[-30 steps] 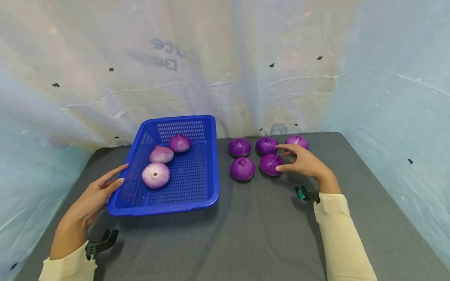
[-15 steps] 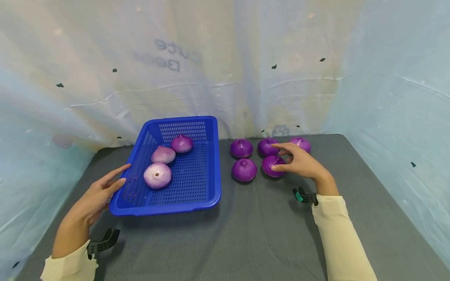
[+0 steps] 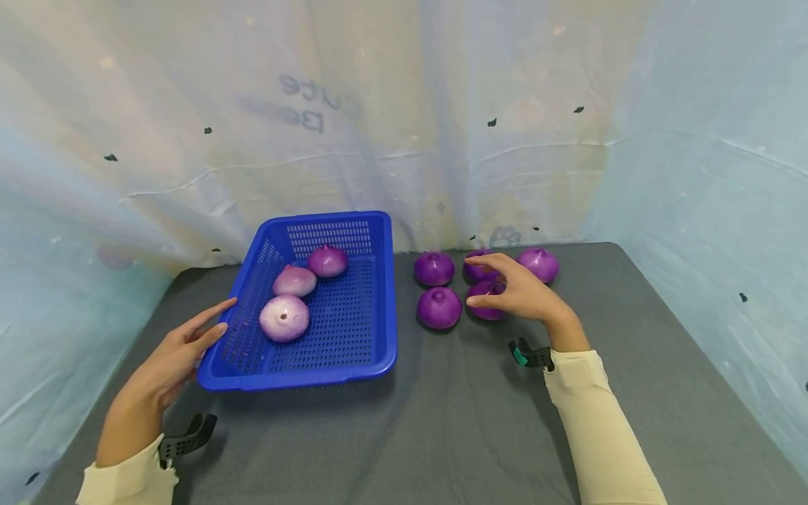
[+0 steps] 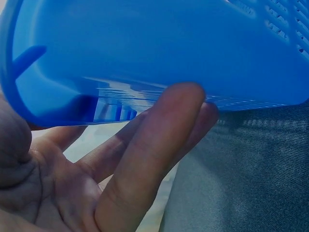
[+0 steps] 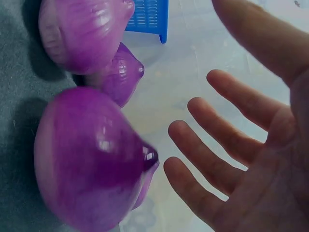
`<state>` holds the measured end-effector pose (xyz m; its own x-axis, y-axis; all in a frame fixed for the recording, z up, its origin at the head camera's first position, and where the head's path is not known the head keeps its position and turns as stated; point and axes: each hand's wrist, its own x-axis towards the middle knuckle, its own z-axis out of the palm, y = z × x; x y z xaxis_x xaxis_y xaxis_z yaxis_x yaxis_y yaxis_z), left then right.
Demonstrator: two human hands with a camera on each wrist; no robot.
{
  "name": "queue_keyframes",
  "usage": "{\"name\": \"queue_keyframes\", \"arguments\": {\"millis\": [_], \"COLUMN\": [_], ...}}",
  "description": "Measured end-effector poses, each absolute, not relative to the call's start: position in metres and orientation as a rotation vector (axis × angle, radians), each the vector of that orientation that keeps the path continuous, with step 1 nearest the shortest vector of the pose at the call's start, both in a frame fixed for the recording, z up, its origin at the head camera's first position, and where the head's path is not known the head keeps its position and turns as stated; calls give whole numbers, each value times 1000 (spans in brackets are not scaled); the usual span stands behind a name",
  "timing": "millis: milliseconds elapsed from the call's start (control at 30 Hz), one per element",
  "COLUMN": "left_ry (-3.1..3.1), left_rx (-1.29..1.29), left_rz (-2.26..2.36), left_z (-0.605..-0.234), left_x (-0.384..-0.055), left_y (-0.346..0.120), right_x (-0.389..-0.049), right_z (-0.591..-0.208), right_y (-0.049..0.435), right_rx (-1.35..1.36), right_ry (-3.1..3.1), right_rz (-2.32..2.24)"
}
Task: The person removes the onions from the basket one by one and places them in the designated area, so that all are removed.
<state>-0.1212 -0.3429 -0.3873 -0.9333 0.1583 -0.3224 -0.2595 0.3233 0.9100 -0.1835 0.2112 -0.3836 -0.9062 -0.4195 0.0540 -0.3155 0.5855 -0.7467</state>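
Observation:
My left hand [image 3: 170, 361] holds the left rim of a blue plastic basket [image 3: 297, 379]. In the left wrist view its fingers [image 4: 154, 150] reach under the basket's side. Three lighter purple onions lie in the basket: a pale one [image 3: 284, 318], one behind it [image 3: 294, 281] and one farther back [image 3: 327, 261]. My right hand [image 3: 520, 289] hovers with spread fingers over the dark purple onions to the right. It partly covers the near onion [image 3: 485, 301] and the far onion [image 3: 476, 268]. The right wrist view shows its fingers apart from the nearest onion [image 5: 87, 159].
Left of the right hand sit two more onions, one at the front [image 3: 439, 307] and one at the back [image 3: 434, 268]. Another onion [image 3: 538, 264] lies on its right. A dark grey cloth covers the table [image 3: 435, 428]. Pale printed curtains [image 3: 404, 105] hang close around it.
My right hand has moved left across the onions, uncovering the far right one and hiding more of the middle pair. My left hand stays at the basket's rim.

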Motion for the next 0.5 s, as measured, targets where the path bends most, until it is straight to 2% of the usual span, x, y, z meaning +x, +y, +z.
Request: {"name": "queue_keyframes", "arguments": {"millis": [233, 500], "left_ry": [2244, 2239], "left_rx": [-89, -78], "left_rz": [1638, 1648], "left_z": [-389, -391], "left_x": [-122, -122], "left_y": [-344, -345], "right_x": [-188, -204], "right_z": [-374, -349], "right_y": [199, 163], "right_rx": [-681, -829], "right_ry": [2720, 2725], "right_rz": [-1149, -1061]}}
